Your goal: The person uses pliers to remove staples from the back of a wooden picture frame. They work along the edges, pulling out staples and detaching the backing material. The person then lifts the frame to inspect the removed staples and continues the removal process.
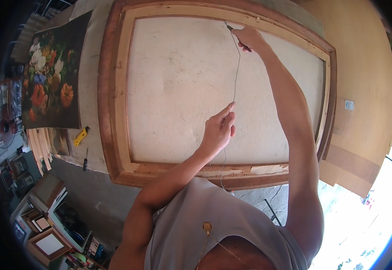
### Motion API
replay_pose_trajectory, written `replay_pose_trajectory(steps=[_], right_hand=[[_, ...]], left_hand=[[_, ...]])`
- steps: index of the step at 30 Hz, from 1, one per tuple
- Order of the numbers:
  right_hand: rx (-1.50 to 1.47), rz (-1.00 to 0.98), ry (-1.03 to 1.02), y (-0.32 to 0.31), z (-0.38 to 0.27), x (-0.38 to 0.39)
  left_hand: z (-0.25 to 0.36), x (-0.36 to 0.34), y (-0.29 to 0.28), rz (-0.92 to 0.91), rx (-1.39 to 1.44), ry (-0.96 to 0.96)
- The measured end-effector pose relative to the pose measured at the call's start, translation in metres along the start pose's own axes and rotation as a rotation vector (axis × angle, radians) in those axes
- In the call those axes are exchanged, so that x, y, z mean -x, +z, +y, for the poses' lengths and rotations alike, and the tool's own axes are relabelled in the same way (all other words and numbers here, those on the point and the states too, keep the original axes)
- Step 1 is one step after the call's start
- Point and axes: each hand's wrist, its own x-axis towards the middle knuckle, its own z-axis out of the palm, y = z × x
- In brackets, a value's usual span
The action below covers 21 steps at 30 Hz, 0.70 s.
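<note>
A large wooden picture frame (pixel 120 85) lies face down before me, with the pale back of a canvas (pixel 178 94) inside it. My left hand (pixel 218 129) pinches a thin grey wire (pixel 238 67) above the lower middle of the canvas. From there the wire runs up to the far bar of the frame, and its loose end hangs down past the near bar. At that far bar my right hand (pixel 250 37) is closed around dark-handled pliers (pixel 246 47), their jaws close to the wire. The fingers partly hide the pliers.
Left of the frame lie a flower painting (pixel 52 76), a yellow utility knife (pixel 81 136) and a dark screwdriver (pixel 85 159). Brown board (pixel 362 99) extends on the right. Several small frames (pixel 49 245) stand at the lower left, below a fan (pixel 6 126).
</note>
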Motion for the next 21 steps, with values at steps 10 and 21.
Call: replay_pose_trajectory(steps=[10, 21], right_hand=[[-1.743, -0.601, -0.033, 0.056, 0.055, -0.032], [0.005, 0.263, 0.051, 0.019, -0.003, 0.032]], left_hand=[[0.005, 0.005, -0.014, 0.029, 0.132, -0.016], [0.007, 0.011, -0.027, 0.04, 0.151, -0.037]])
